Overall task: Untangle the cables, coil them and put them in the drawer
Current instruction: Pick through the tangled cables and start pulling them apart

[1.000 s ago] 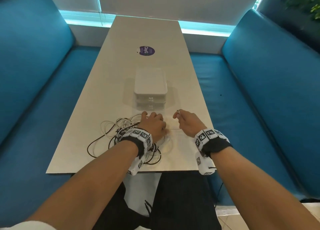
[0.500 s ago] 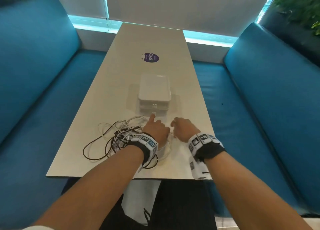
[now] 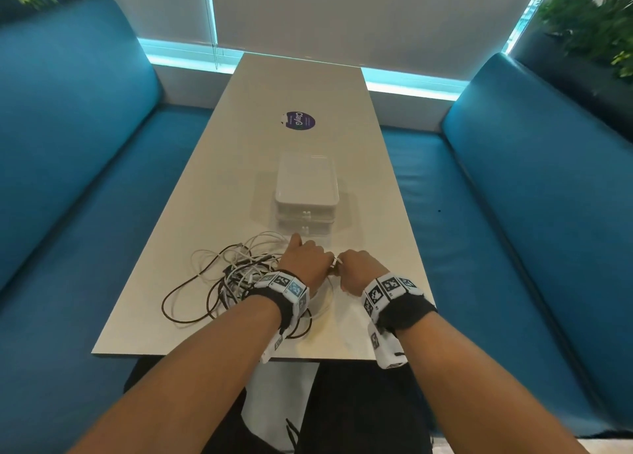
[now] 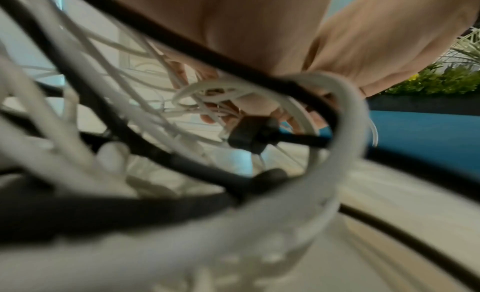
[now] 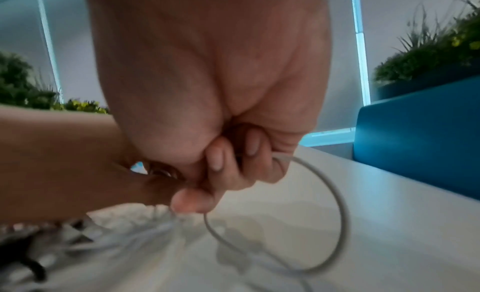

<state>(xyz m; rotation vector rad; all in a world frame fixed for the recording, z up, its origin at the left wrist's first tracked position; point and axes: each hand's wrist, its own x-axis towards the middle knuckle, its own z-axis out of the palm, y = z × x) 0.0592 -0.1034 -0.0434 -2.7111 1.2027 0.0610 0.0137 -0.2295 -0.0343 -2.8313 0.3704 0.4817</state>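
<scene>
A tangle of white and black cables (image 3: 233, 275) lies on the near left part of the table (image 3: 205, 179). My left hand (image 3: 305, 261) rests on the right side of the tangle, fingers curled into the white strands (image 4: 207, 103). My right hand (image 3: 356, 270) sits right beside it and grips a white cable (image 5: 335, 194) that loops down onto the table. A black plug (image 4: 249, 134) shows among the strands in the left wrist view. The white drawer unit (image 3: 306, 193), two drawers high, stands shut just beyond the hands.
A purple round sticker (image 3: 299, 120) lies further up the table. Blue bench seats (image 3: 85, 179) flank both sides, with plants (image 3: 596, 25) behind the right bench. The table's near edge is just under my wrists.
My right hand has moved left until it meets my left hand over the cables. The left hand stayed on the tangle, its index finger now stretched toward the drawer unit.
</scene>
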